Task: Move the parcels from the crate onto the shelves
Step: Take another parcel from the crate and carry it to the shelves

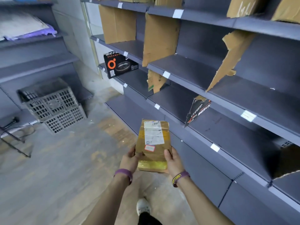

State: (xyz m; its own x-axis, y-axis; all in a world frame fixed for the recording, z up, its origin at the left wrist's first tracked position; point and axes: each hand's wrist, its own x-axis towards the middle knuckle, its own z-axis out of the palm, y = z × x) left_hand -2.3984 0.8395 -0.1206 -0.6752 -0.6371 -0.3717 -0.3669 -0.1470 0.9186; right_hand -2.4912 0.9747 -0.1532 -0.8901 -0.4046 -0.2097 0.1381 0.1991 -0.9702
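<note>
One brown parcel (152, 143) with a white label (153, 132) is in the air in front of us, over the floor (65, 168). Our left hand (129, 158) grips its left edge and our right hand (172, 159) grips its right edge, thumbs on top. Grey shelves (227, 98) stand just to the right, with a black box (120, 64) on one. A grey crate (53, 104) sits on the floor, well apart on the left.

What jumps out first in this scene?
A brown parcel with a white label, held low in the middle by the left hand and right hand. To its right run dark grey shelves split by torn cardboard dividers; a grey crate sits low at left.
</note>
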